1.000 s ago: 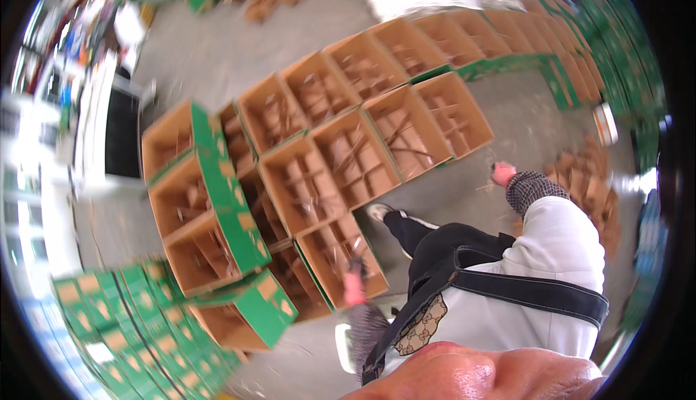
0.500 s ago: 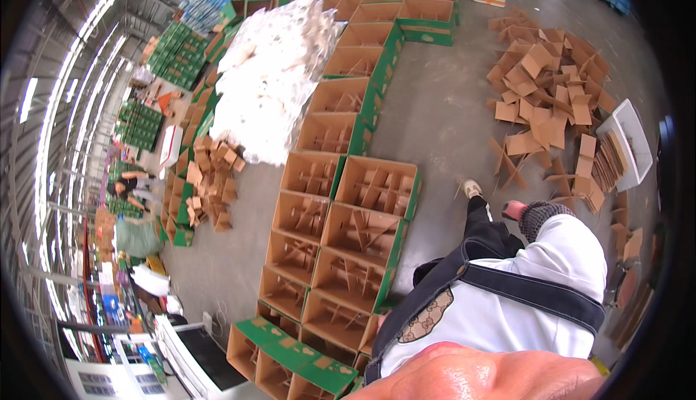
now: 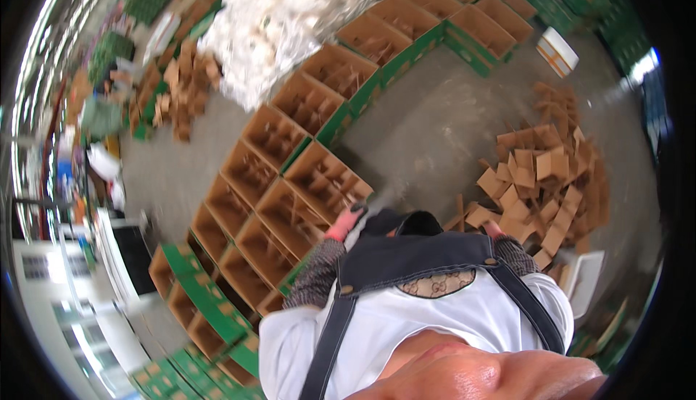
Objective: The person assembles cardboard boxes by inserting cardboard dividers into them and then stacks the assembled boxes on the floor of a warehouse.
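Observation:
My left hand (image 3: 346,223), pinkish with a dark patch at the fingers, is beside the right edge of an open cardboard carton (image 3: 328,180) with crossed dividers inside. Blur hides how its fingers are set and whether they touch the rim. My right hand (image 3: 494,229) is low at my right side, near a heap of brown cardboard dividers (image 3: 533,172). Only a small part of that hand shows beyond the patterned sleeve, and its fingers cannot be made out. No held thing shows in either hand.
Rows of green-sided open cartons (image 3: 341,74) run from lower left to the top. Behind them lies a large pile of white plastic-wrapped goods (image 3: 279,19). A smaller divider heap (image 3: 187,88) is at left, a white-and-orange box (image 3: 557,52) at upper right, a white foam box (image 3: 584,280) at lower right.
My view and body have turned, so the cartons now slant and the divider heap sits lower. My left hand has come into sight beside the cartons. My right hand stays at my side.

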A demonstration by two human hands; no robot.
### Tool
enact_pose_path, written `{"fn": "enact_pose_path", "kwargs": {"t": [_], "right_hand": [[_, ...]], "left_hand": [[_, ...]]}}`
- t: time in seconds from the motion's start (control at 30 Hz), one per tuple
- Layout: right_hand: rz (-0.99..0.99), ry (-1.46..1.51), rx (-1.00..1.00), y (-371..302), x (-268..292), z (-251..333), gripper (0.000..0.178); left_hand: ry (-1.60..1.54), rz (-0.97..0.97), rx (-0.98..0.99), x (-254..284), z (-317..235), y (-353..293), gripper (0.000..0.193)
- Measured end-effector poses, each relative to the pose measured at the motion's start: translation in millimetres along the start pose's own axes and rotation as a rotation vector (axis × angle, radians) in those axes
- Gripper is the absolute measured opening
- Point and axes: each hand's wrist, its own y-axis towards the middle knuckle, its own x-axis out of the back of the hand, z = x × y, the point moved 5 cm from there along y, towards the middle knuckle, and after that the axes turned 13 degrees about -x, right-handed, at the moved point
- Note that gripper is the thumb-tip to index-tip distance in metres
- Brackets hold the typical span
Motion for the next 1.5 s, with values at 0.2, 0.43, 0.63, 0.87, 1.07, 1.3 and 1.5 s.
{"fn": "enact_pose_path", "kwargs": {"t": [0.2,0.43,0.63,0.87,1.07,1.3,1.5], "right_hand": [[0.176,0.696,-0.25,240.8,161.7,145.6,0.031],[0.124,0.132,-0.152,426.4,196.2,131.9,0.044],[0.472,-0.24,-0.278,601.4,266.5,139.2,0.046],[0.081,-0.047,-0.247,911.1,332.5,135.6,0.053],[-0.188,-0.376,-0.361,1150.7,324.6,55.7,0.079],[0.279,-0.009,-0.369,1272.8,279.1,31.6,0.048],[0.385,0.356,-0.464,1269.2,262.5,-35.7,0.034]], "left_hand": [[-0.027,-0.21,0.435,46.8,96.3,35.0,0.037],[-0.351,-0.193,0.467,48.6,129.2,252.9,0.042],[0.013,-0.298,0.421,109.5,113.3,446.9,0.053],[0.126,-0.654,0.677,180.4,182.6,561.1,0.09],[-0.142,-1.048,0.363,215.2,279.0,627.9,0.091],[0.947,-0.801,0.91,227.5,244.1,676.8,0.061],[0.895,-0.978,1.005,236.3,242.5,653.6,0.084]]}}
